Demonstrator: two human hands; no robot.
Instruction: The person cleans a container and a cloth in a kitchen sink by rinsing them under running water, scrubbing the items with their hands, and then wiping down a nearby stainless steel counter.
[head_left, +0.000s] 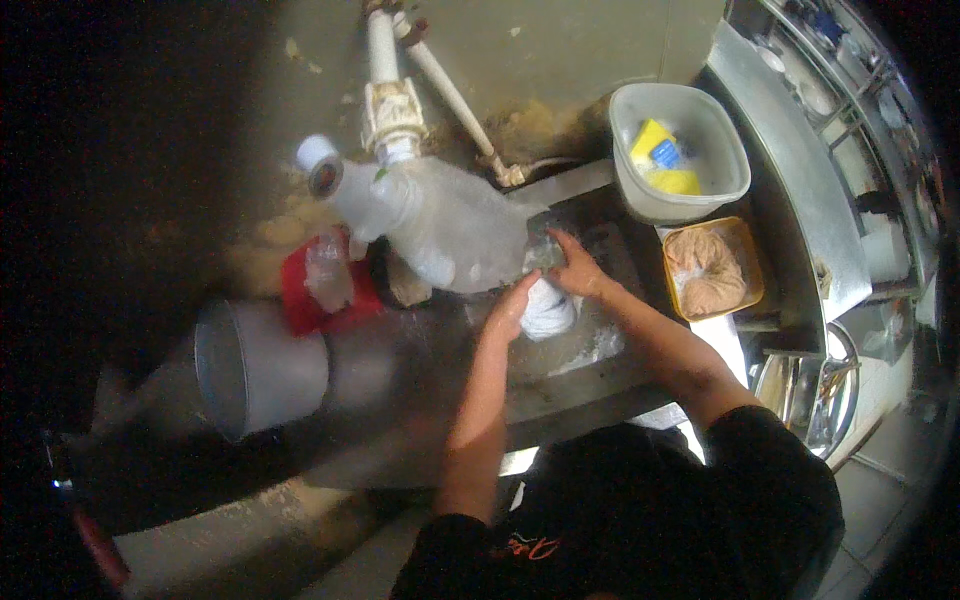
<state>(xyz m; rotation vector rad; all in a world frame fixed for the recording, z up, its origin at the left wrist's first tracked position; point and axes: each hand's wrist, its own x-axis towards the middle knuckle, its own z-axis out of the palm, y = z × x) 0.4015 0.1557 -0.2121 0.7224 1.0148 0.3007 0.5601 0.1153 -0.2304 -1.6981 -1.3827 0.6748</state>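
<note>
Both of my hands are at a sink counter. My left hand (517, 301) lies along the left side of a white cloth-like bundle (549, 309). My right hand (576, 266) is at the upper right of it, fingers spread around a small clear, shiny item (546, 251) that I cannot make out. Whether either hand grips the bundle or only touches it is unclear. Just left of my hands, a large translucent plastic jug or bag (465, 225) reaches up to the white pipe fitting on the wall.
A translucent tub (626, 187) with yellow and blue sponges stands at the upper right, above a yellow-rimmed container (756, 289) holding a tan cloth. A red container (296, 289) and a grey bucket (285, 367) are on the left. White pipes (454, 94) run down the wall.
</note>
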